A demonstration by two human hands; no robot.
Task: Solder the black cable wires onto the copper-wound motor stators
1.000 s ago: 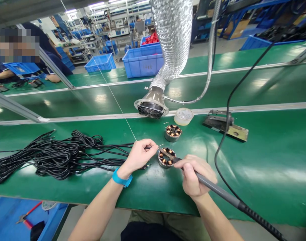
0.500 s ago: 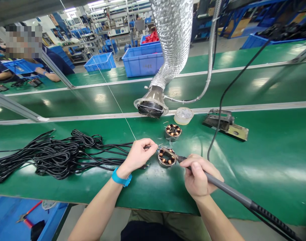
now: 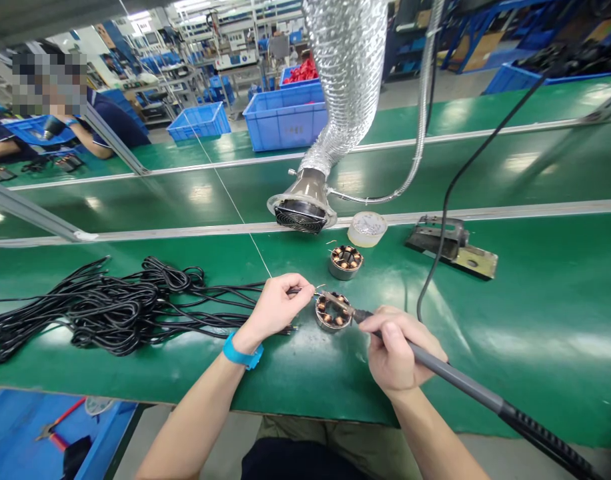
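Observation:
My right hand (image 3: 403, 350) is closed round the grey handle of a soldering iron (image 3: 450, 375). The iron's tip lies over a ring-shaped motor stator (image 3: 334, 323) with copper windings, at its upper left rim. Between thumb and fingertips, my left hand (image 3: 281, 303) pinches the end of a black cable (image 3: 298, 291), its bare end meeting the iron's tip beside the stator. Thin solder wire hangs down from above to my left hand. Just behind stands a second stator (image 3: 345, 263), and beyond it a round translucent tub (image 3: 367, 230).
A heap of black cables (image 3: 115, 307) spreads over the green bench at left. Above the stators hangs a fume extractor hood (image 3: 303, 207) on a foil duct. A soldering iron stand (image 3: 450, 247) is at right. Pliers (image 3: 55, 427) lie in a blue bin below left. Across the bench sits a co-worker.
My hands, the iron and the stator stay nearly still. The iron's cord has shifted slightly right. At far left, the co-worker's hand has risen with a dark tool in it.

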